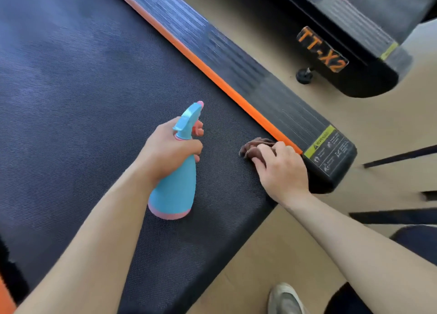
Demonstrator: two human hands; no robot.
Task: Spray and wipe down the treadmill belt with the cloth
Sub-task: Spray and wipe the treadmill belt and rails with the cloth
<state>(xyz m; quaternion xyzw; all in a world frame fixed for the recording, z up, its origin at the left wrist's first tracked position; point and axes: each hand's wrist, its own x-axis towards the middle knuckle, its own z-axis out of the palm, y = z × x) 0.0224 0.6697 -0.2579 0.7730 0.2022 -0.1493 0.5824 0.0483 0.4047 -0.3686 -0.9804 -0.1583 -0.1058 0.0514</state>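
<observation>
The dark textured treadmill belt (78, 96) fills the left and centre of the head view. My left hand (170, 150) grips the neck of a blue and pink spray bottle (176, 188), nozzle pointing away over the belt, one finger by the trigger. My right hand (281, 169) holds a bunched brown cloth (254, 147) against the belt near its right rear corner, beside the orange strip (212, 74).
A ribbed black side rail (248, 72) with a warning sticker (331, 150) runs along the belt's right side. A second treadmill (354, 44) marked TT-X2 stands at the upper right on the tan floor. My shoe (286, 299) is at the bottom right.
</observation>
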